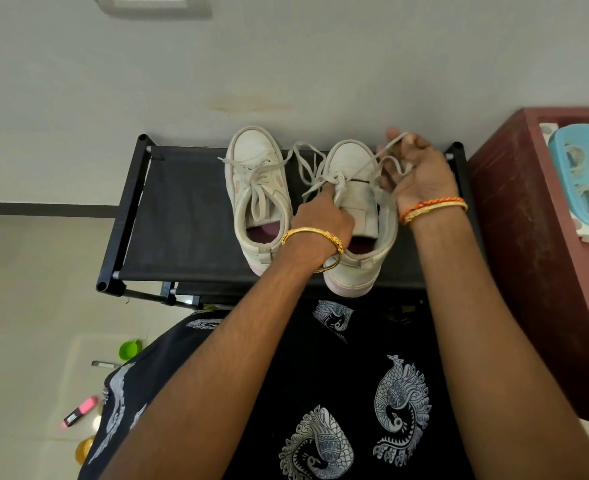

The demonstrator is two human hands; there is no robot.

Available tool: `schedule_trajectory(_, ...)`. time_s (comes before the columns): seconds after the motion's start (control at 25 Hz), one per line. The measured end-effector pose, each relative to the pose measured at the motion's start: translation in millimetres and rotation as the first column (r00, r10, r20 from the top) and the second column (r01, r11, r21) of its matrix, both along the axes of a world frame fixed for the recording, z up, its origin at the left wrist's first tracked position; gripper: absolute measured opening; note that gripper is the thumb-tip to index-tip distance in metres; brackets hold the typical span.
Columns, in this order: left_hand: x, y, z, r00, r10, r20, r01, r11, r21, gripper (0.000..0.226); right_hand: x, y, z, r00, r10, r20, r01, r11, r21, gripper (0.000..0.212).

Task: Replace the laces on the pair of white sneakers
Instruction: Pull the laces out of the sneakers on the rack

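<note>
Two white sneakers stand side by side on a black fabric rack [182, 209], toes pointing away from me. The left sneaker [256, 168] keeps its grey-white lace threaded, with loose ends lying over it. On the right sneaker [353, 161] the lace [308, 168] is loosened. My left hand [324, 216] pinches that lace at the tongue. My right hand [421, 171] grips a pulled-out stretch of the same lace beside the shoe's right edge, with the strand running over its fingers.
A dark red cabinet [528, 237] stands to the right with a blue plastic lid [584, 174] on it. On the floor at lower left lie a green cup [130, 348], a pink marker [80, 411] and a yellow object [84, 449]. A pale wall is behind the rack.
</note>
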State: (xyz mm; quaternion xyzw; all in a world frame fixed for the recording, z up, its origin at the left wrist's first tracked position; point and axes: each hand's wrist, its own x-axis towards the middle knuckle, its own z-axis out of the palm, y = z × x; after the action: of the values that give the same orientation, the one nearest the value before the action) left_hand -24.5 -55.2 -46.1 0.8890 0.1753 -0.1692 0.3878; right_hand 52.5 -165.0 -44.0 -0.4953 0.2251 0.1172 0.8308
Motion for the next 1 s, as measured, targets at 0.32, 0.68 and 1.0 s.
schedule_trajectory(0.32,2.9,2.7,-0.2,1.000,-0.015,-0.017,0.015,1.000,-0.012,0.051,-10.7,8.7,-1.5,0.747,0.662,0.062,-0.143,0.251,-0.957,0.007)
schedule_trajectory(0.68,3.0,1.6,-2.1,1.000,-0.006,-0.018,0.006,1.000,-0.015,0.047,-17.7,12.7,-9.6,0.740,0.672,-0.034,-0.069,0.027,-0.997,0.006)
schedule_trajectory(1.0,1.8,2.4,-3.3,1.000,0.007,-0.013,-0.007,0.999,-0.034,0.051,-4.5,7.3,-7.3,0.951,0.235,0.201,-0.110,0.864,-0.491,0.022)
